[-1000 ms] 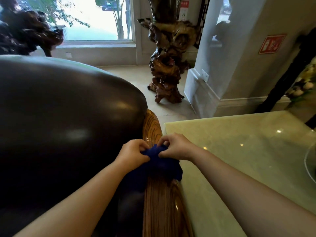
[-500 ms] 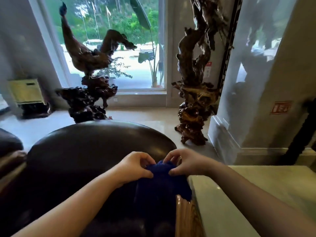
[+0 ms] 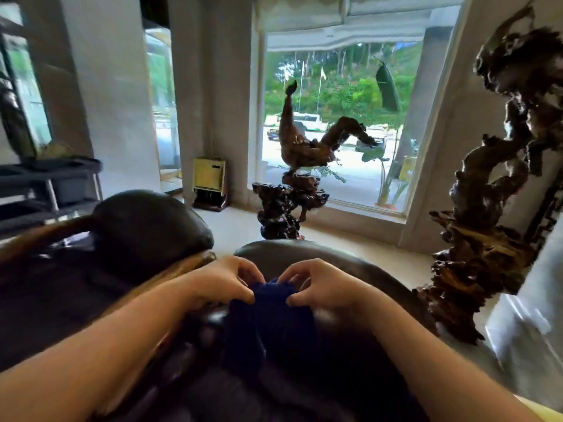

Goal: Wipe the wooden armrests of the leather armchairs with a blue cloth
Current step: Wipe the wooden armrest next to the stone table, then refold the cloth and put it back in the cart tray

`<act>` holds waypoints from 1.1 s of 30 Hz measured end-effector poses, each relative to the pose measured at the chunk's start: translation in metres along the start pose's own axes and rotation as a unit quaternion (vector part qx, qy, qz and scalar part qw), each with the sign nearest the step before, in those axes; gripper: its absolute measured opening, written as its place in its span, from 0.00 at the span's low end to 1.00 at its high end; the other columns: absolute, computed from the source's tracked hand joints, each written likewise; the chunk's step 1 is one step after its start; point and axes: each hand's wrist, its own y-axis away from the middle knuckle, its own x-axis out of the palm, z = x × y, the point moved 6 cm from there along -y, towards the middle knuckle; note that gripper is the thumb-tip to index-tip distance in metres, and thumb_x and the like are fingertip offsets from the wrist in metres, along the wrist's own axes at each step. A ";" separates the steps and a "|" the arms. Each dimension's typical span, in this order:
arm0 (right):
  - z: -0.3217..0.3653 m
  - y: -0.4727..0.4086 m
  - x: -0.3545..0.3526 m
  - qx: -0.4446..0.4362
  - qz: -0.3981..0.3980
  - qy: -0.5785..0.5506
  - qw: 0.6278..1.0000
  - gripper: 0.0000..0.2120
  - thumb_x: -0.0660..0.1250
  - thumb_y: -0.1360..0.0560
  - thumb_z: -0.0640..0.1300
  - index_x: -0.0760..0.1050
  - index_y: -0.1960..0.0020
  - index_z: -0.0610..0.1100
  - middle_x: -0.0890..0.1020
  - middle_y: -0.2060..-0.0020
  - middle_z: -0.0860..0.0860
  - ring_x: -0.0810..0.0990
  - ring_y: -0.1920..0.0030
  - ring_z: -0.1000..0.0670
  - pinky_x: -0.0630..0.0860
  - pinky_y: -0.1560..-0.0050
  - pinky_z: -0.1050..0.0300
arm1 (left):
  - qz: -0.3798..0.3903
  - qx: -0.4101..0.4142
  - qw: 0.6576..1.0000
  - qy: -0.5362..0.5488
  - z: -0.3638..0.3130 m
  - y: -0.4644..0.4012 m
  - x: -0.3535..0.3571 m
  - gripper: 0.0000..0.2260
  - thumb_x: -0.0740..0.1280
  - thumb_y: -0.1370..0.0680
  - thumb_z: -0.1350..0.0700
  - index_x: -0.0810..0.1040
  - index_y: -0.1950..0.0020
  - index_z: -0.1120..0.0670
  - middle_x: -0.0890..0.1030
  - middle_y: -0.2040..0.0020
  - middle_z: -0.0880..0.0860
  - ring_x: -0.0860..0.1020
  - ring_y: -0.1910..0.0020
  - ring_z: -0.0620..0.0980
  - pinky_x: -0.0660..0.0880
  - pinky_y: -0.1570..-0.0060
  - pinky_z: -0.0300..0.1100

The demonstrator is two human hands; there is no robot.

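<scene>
Both forearms reach in from the bottom edge and meet at the middle. The left hand (image 3: 224, 283) and the right hand (image 3: 320, 289) sit close together, each pinching the top edge of the cloth (image 3: 271, 324) between thumb and curled fingers (image 3: 243, 271). So both hands are closed on it, with only a small gap between them. The cloth is dark blue and bunched; it hangs down from the two pinches in front of the dark leather of the near chair (image 3: 350, 269), whose rounded back curves just behind the hands. From these pictures it is not clear whether the cloth touches the leather below.

Left of the hands a wooden armrest (image 3: 185, 266) slants up to the second chair (image 3: 146, 226), also dark leather, which stands just beside the first. Another curved strip of wood shows on its far left side.

Beyond the chairs lies a pale floor (image 3: 350, 239). On it, before a large window (image 3: 341, 123), stands a carved root sculpture (image 3: 295, 178) shaped like a bird on a gnarled base. A taller root carving (image 3: 493, 208) rises at the right. A small cream box (image 3: 209, 178) stands against the wall left of the window, and a dark shelf unit (image 3: 51, 184) stands at the far left.
</scene>
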 end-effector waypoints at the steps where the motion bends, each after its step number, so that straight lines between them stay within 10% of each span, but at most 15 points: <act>1: 0.022 -0.015 0.019 -0.010 0.009 -0.001 1.000 0.12 0.72 0.34 0.41 0.79 0.52 0.51 0.80 0.57 0.48 0.79 0.65 0.55 0.79 0.64 0.58 | -0.012 -0.010 1.000 0.000 0.017 0.018 -0.021 0.12 0.69 0.35 0.66 0.81 0.58 0.50 0.83 0.63 0.50 0.80 0.64 0.45 0.77 0.62 0.38; 22: 0.294 -0.334 0.344 -0.171 0.201 0.041 0.964 0.14 0.72 0.32 0.40 0.79 0.47 0.46 0.82 0.54 0.45 0.80 0.59 0.51 0.77 0.69 0.68 | -0.190 -0.200 0.961 0.037 0.346 0.212 -0.329 0.12 0.70 0.31 0.65 0.79 0.51 0.53 0.83 0.53 0.54 0.82 0.53 0.50 0.79 0.56 0.41; 33: 0.420 -0.562 0.443 -0.255 0.271 0.051 0.927 0.14 0.71 0.31 0.39 0.79 0.45 0.46 0.83 0.52 0.42 0.83 0.55 0.45 0.83 0.58 0.49 | -0.307 -0.272 0.908 0.091 0.498 0.217 -0.524 0.12 0.68 0.29 0.65 0.78 0.52 0.50 0.82 0.52 0.52 0.80 0.52 0.48 0.79 0.56 0.41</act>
